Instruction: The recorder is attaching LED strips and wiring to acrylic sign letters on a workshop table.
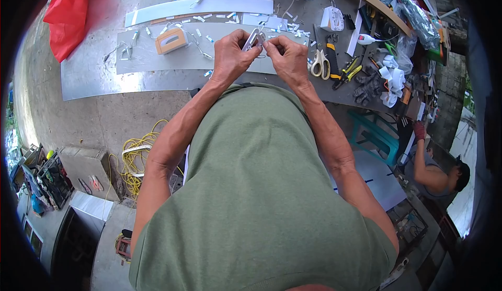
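Note:
Over the near edge of the table, my left hand [230,56] is closed on a small pale hollow piece [254,38] with a rounded outline and a raised rim. My right hand [288,60] pinches at the piece's right side; its fingertips cover what they grip, perhaps a thin wire. To the left sits a tan-faced block with an oval opening [171,41], thin wires with small white LED modules [197,32] around it. Scissors with cream handles [320,65] lie just right of my right hand.
A metal sheet [94,79] covers the table's left part, with a red bag [67,19] on it. Pliers [348,74], a glove [367,88] and white strip curls [392,79] crowd the right. A teal stool [374,136] stands below; a co-worker's gloved hand [419,130] shows beyond.

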The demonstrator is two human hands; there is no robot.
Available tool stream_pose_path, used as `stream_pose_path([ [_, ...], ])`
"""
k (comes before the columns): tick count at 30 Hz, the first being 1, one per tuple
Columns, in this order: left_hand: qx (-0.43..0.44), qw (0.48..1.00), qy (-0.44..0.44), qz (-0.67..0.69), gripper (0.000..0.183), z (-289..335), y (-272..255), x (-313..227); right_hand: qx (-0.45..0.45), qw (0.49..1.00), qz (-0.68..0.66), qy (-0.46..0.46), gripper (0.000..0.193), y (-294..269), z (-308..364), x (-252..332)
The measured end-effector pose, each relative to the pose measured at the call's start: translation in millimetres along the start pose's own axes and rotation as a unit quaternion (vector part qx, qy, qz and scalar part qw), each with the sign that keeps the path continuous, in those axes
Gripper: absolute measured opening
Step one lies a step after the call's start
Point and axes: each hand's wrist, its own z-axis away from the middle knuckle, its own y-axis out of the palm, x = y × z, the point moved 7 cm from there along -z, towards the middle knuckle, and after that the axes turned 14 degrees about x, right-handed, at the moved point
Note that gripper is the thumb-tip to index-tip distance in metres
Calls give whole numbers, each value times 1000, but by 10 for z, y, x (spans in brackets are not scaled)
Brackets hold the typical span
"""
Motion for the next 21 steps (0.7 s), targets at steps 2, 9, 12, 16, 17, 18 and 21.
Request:
stream_pose_path([
  [2,-17,999,20,-27,22,5,10,-48,-14,996,-58,64,17,34,9,-113],
  [9,0,1000,7,-3,22,-30,-8,-48,79,966,-212,122,20,48,3,-264],
  [12,30,995,-13,98,24,-78,3,143,55,987,-135,65,15,-77,38,-189],
  [16,84,978,-30,189,26,-76,50,157,41,990,-38,-127,16,-145,48,-49],
  [17,84,978,-30,189,26,-72,42,150,46,984,18,-173,19,-134,64,23],
  [18,92,980,-36,175,25,-67,47,147,47,984,18,-173,19,-134,63,9],
  [21,104,980,-42,164,25,-58,49,159,69,980,57,-179,23,-94,58,-2],
])
